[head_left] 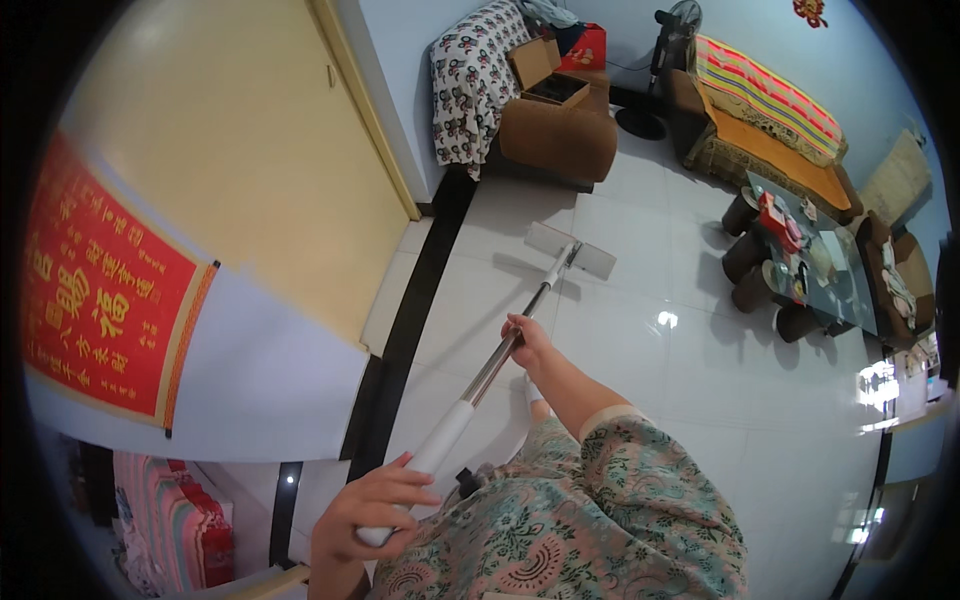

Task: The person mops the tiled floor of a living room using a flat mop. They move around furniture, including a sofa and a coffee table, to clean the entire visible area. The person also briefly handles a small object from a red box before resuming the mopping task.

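Note:
A flat mop (488, 376) with a metal pole and a white grip slants from my body out over the floor. Around the end of its white grip, low in the view, my left hand (372, 508) is loosely wrapped. Farther up, my right hand (527, 342) is closed round the metal pole. The mop's wide, flat head (597, 262) appears to rest on the white tiles ahead of me, and the pad beneath it is hidden.
Beyond the mop head stands a brown armchair (558, 138) with an open cardboard box (548, 80) on it. A standing fan (640, 122) and a sofa (790, 140) are behind. Stools (752, 286) line a glass table (850, 290) at right. A dark floor strip (425, 290) runs along the left.

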Available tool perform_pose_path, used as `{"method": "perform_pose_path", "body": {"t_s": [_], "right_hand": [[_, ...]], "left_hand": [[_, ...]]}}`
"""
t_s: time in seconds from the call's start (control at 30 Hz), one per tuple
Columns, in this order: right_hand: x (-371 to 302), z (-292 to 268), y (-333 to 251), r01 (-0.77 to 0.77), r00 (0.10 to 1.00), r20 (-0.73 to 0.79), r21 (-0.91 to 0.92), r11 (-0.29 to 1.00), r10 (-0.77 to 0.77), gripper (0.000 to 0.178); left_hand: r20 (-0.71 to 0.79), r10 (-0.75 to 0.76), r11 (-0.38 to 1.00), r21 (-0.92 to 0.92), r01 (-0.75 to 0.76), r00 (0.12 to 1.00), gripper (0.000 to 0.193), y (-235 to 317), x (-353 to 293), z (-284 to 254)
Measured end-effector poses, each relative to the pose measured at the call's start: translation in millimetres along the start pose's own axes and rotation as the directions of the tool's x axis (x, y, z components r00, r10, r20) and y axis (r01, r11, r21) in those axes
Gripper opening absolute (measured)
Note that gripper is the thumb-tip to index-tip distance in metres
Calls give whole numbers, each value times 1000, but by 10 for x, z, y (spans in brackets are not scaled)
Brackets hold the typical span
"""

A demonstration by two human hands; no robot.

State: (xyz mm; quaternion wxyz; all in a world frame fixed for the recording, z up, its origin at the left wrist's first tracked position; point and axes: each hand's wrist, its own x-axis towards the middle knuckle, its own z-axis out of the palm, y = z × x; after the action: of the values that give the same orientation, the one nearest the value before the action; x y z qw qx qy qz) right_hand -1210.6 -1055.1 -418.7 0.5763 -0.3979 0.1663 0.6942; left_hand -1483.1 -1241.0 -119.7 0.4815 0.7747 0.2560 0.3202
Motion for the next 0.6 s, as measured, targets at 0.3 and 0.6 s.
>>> {"method": "perform_pose_path", "body": {"t_s": [0.3,0.6], "right_hand": [[1577,779,-901,85,993,-49,-290,953,-104,13],[2535,1273,-1343,109,972,-126,-509,854,-200,28]], "left_hand": [[123,-216,973,105,203,969,24,-1592,2010,-77],[427,-632,-99,-872,479,646,65,-2484,3034,-380]]}}
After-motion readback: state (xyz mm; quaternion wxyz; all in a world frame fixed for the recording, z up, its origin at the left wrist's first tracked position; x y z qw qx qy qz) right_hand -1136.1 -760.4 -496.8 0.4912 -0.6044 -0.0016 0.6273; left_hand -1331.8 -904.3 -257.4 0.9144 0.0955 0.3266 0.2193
